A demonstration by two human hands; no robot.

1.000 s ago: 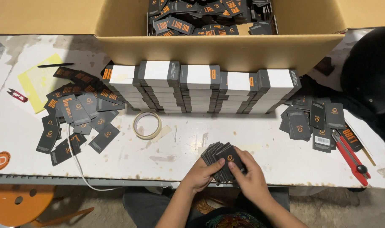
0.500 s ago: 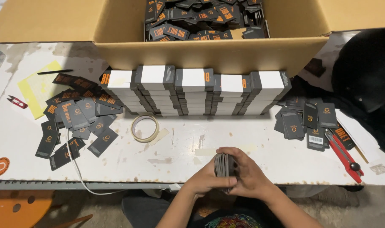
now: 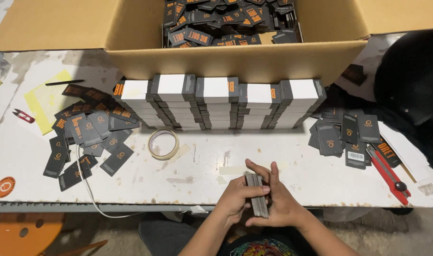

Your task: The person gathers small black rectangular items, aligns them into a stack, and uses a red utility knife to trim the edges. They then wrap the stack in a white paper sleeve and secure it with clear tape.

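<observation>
Now both your hands press one squared stack of dark grey card tags (image 3: pixel 257 199) at the near edge of the white desk (image 3: pixel 283 170).

Your left hand (image 3: pixel 235 198) wraps its side, fingers curled shut; your right hand (image 3: pixel 279 203) closes on the other (fingers straight). A ring of pale tape (image 3: pixel 163 143) lies near, ahead to the left.

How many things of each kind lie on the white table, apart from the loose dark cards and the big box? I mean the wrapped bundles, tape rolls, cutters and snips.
Wrapped bundles of cards, counting the top of each column in the row: 4
Tape roll: 1
Red cutter: 1
Red snips: 1
Total: 7
</observation>
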